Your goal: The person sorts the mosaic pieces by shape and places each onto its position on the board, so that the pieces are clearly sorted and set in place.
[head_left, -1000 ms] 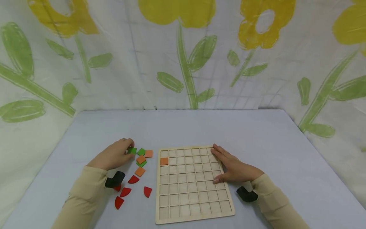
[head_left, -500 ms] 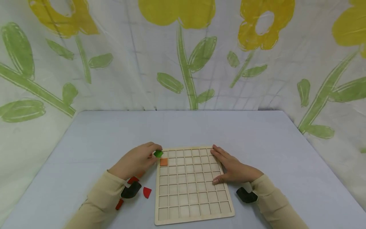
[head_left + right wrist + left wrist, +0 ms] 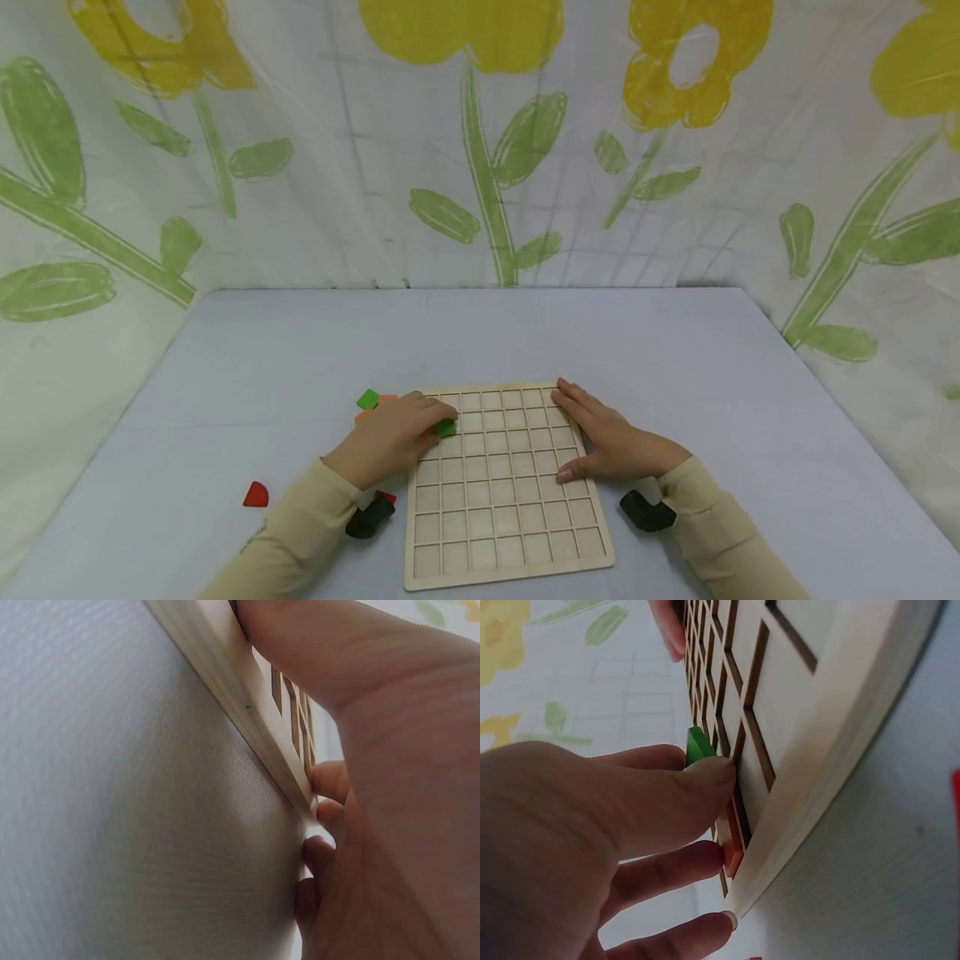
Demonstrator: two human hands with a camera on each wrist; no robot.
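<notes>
A wooden grid board (image 3: 506, 496) lies flat on the table. Over its upper left cells, my left hand (image 3: 393, 437) pinches a green tile (image 3: 446, 428) between thumb and fingers. The left wrist view shows this green tile (image 3: 699, 747) tilted up at the fingertips. Below the thumb there, an orange tile (image 3: 733, 844) sits in the board beside a finger; the hand hides it in the head view. My right hand (image 3: 622, 442) rests on the board's right edge, thumb on the top face and fingers spread along the side.
Left of the board lie a green tile (image 3: 368, 398) and orange tiles (image 3: 363, 415), partly behind my left hand. One red quarter-circle piece (image 3: 257, 495) lies farther left; another red piece (image 3: 386, 497) shows beside the black wrist camera (image 3: 370, 517). A flower-printed cloth (image 3: 322, 208) hangs behind the table.
My left hand has picked up the green tile from the loose pieces and carried it right, onto the board's upper left area. My right hand has stayed on the board's edge.
</notes>
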